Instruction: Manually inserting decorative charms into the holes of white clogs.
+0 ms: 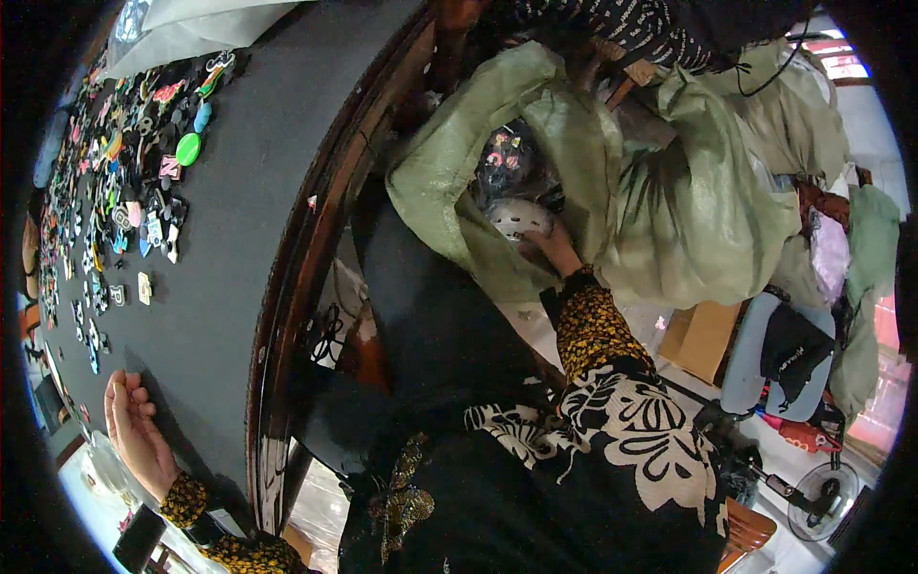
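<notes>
Gripping a pale grey bowl [516, 215] by its near right rim with the right hand [553, 251], with fingers bent closed over the edge. Held within the mouth of an open green woven sack [430, 177], to the right of the table [249, 105]. Pierced with small holes along the side; too shaded inside to tell any contents. Just beyond the bowl, in the same sack, a dark bundle [507, 158] flecked with pink and pale bits. Just to the right of this sack, a second green sack [698, 210] with deeply creased sides.

Well to the left, at the near part of the dark grey table, the left hand [142, 430], half open, with loosely curled fingers and nothing in its grasp. Hard to tell whether touching the tabletop or slightly above it. Farther off along the table's left side, a wide scatter of small colourful charms [105, 191], with a bright green oval piece [188, 148] at its right fringe and a small cream piece [144, 288] nearer. Across the far left end, a whitish plastic sheet [196, 33].

Out to the right, near the second sack, a cardboard box [700, 342]; beside it, a blue-grey and black bag [779, 354]. Nearer, a fan [824, 497] and a wooden chair [751, 536].
</notes>
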Demonstrator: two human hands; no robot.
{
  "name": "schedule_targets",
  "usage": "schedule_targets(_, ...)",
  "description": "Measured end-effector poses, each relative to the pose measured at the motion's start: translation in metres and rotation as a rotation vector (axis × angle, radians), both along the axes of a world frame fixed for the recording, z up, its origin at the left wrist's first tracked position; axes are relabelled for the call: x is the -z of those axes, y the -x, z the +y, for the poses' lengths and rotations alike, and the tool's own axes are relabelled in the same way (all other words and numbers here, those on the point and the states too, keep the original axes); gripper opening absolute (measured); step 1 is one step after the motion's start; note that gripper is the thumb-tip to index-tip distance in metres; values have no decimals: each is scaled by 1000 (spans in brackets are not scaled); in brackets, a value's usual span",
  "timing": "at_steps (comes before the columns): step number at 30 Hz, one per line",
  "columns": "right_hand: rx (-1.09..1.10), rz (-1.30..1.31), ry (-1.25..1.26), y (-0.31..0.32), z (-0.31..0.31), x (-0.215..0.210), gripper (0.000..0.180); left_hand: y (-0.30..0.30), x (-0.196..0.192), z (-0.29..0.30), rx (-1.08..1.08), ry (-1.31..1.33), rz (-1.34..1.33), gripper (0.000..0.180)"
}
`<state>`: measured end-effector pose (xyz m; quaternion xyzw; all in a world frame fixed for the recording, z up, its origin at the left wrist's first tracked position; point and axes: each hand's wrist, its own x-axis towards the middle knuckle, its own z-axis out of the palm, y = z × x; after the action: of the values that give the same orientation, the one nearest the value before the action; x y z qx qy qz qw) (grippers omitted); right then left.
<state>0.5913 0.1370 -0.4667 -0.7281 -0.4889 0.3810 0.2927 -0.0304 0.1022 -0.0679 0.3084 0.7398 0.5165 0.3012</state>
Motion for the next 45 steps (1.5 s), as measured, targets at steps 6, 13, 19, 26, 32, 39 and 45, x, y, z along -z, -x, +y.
schedule_targets(6,-8,-79,116,-7,8,-6,64,6,4,3,18,10,-23,28)
schedule_targets(13,138,-37,-77,-32,1,37,49,20,5,-2,62,15,-6,32)
schedule_targets(19,171,-50,-24,-45,2,55,35,15,4,-1,46,10,-21,31)
schedule_targets(26,451,287,-32,-27,0,19,14,25,7,-4,86,19,-43,31)
schedule_targets(32,249,183,-98,-2,2,-86,8,14,7,4,123,-13,-45,31)
schedule_targets(39,689,678,-212,-33,34,-117,8,12,2,-3,50,-18,-24,30)
schedule_targets(45,1022,927,-482,-82,63,-186,17,3,12,9,111,-33,-48,30)
